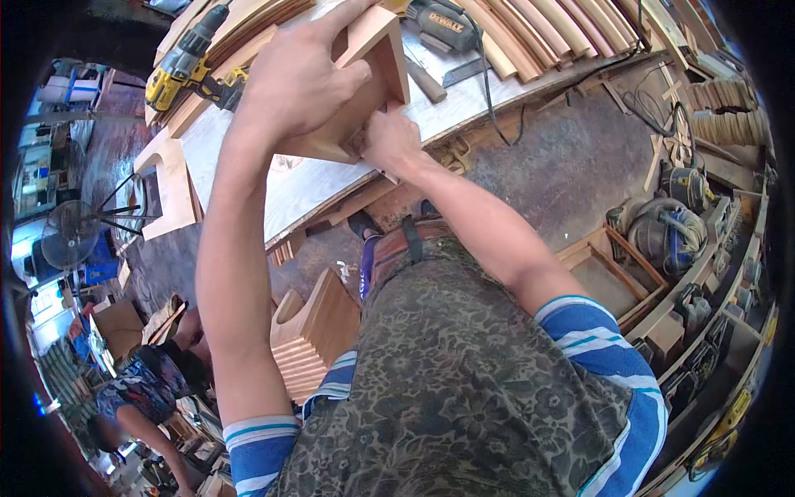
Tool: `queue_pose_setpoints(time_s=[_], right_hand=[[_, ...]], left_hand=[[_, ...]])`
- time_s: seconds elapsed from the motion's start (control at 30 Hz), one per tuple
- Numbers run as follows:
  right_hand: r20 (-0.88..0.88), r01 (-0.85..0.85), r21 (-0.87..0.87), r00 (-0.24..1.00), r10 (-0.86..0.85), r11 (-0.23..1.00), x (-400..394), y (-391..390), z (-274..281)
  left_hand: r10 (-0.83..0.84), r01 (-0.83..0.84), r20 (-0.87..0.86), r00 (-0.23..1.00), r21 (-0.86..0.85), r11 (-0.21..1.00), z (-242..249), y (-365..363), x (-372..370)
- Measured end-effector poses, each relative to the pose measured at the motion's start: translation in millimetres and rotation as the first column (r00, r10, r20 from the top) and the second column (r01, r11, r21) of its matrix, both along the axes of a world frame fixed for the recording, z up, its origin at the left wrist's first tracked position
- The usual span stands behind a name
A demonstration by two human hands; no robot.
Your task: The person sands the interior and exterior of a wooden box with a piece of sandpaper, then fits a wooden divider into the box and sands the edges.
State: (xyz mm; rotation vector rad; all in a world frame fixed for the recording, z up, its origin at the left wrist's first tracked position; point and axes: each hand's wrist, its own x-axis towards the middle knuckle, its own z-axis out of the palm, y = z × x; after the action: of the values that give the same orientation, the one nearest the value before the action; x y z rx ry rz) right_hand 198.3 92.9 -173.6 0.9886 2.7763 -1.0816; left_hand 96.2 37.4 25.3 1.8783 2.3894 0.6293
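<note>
Flanking wdn box [392, 66]: drill [187, 63], pwr tool [447, 29]

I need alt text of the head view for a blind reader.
A person's left hand is spread over a wooden box at a bench, the right hand curled at its near corner; a drill lies left, a corded tool right.

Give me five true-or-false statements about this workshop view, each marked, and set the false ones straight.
1. The left grip is on the wooden box. True.
2. The yellow-and-black drill lies right of the wooden box in the picture. False: the drill lies to its left.
3. The apron is patterned. True.
4. The fan is at the picture's right edge. False: the fan is near the left edge.
5. The right grip is lower in the picture than the left grip. True.
</note>
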Motion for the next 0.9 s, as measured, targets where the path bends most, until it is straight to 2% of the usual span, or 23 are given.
queue_pose_setpoints(time_s=[0.03,0.1,0.17,0.3,0.4,0.47,0.6,0.7,0.77,0.9], right_hand=[[0.0,0.013,-0.021,1.0,-0.013,1.0,0,3,1],[-0.002,0.021,-0.044,1.0,-0.021,0.999,-1,-2,1],[-0.049,0.054,-0.073,0.997,-0.058,0.996,0,-12,-2],[0.031,0.0,-0.024,1.0,0.001,1.0,-9,-8,3],[-0.048,0.047,-0.069,0.998,-0.051,0.996,-3,-8,4],[-0.023,0.003,-0.04,1.0,-0.004,0.999,2,-9,6],[-0.032,-0.064,0.023,0.997,0.065,0.998,-9,-6,5],[-0.043,-0.014,-0.029,0.999,0.013,0.999,-5,-4,6],[-0.029,-0.031,-0.019,0.999,0.03,0.999,-8,-8,3],[-0.039,-0.009,-0.066,0.999,0.007,0.998,-7,-7,5]], left_hand=[[0.008,-0.008,-0.002,1.0,0.003,1.0,1,0,0],[0.066,-0.063,0.022,0.998,-0.101,0.993,3,1,0],[0.079,-0.077,0.012,0.997,-0.091,0.993,6,1,-2],[0.06,-0.06,0.01,0.998,-0.037,0.998,1,2,3],[0.069,-0.067,0.014,0.998,-0.074,0.995,3,2,-1],[0.033,-0.033,-0.012,0.999,-0.02,0.999,0,2,1],[0.027,-0.027,0.004,1.0,-0.017,0.999,-2,1,-3],[0.045,-0.045,-0.007,0.999,-0.001,0.999,-1,4,-1],[0.134,-0.134,-0.009,0.991,-0.125,0.983,5,5,8],[0.108,-0.1,0.083,0.991,-0.098,0.99,3,2,1]])
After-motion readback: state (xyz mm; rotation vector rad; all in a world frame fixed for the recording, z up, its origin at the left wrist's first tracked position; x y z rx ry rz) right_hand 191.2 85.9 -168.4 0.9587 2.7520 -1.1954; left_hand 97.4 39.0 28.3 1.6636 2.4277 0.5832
